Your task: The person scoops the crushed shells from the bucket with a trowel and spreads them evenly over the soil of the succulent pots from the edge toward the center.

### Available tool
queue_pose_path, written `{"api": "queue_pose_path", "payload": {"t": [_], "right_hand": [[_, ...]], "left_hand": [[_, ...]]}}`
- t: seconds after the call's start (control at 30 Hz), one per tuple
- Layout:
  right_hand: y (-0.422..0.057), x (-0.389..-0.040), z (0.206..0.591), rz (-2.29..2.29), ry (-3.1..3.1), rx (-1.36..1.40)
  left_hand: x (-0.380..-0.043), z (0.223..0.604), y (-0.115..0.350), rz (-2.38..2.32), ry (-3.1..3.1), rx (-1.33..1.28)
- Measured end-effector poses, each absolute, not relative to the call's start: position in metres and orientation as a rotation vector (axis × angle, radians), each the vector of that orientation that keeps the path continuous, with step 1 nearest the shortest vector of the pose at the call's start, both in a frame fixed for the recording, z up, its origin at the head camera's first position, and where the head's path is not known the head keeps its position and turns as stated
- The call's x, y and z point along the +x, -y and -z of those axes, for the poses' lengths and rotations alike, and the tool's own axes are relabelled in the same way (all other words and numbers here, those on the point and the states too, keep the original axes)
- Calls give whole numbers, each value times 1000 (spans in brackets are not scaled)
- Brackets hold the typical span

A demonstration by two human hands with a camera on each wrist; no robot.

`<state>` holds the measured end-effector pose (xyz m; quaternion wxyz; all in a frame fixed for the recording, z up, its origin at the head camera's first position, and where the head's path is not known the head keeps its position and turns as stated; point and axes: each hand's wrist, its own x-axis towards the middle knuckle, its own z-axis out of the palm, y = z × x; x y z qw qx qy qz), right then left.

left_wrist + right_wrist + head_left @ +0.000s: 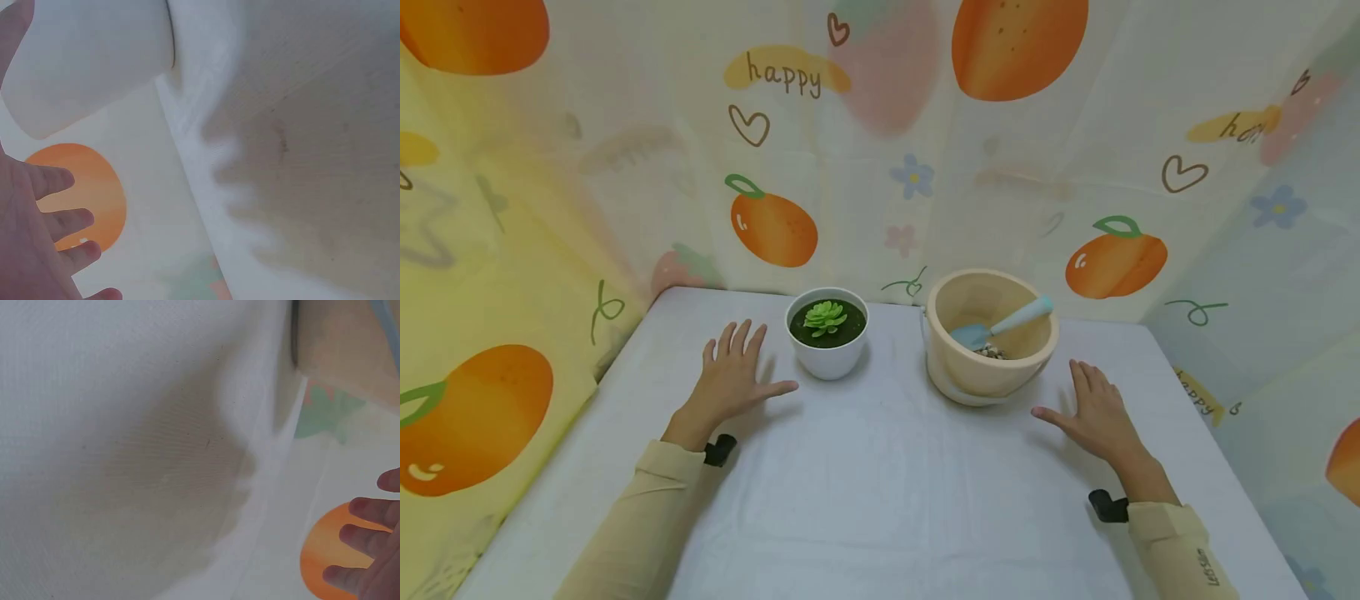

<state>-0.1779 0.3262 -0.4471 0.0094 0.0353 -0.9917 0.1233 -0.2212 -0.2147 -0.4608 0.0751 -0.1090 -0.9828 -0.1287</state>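
A white pot [827,362] with a green succulent [825,317] in dark soil stands at the back of the table. My left hand [728,379] is spread just left of it, holding nothing; in the left wrist view the pot's side [81,62] shows beyond the thumb. To the right is a beige bucket [973,379]. Inside it a small trowel with a pale blue handle [1024,316] leans on the rim, its blade [972,336] by some pebbles [990,352]. Right of the bucket my right hand [1093,412] holds its fingers extended, with nothing in its grasp.
A white cloth [880,500] covers the table. Behind it and at both sides hang printed curtains [880,208] with oranges, hearts and flowers. Each wrist carries a small black device, one at the left wrist [720,450] and one at the right wrist [1108,506].
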Motion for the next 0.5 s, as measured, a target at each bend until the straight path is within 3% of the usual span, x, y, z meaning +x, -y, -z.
{"api": "queue_pose_path", "payload": {"t": [0.5], "right_hand": [[-326, -184, 435, -370, 3047, 121]], "left_hand": [[-227, 440, 213, 453, 2955, -301]]}}
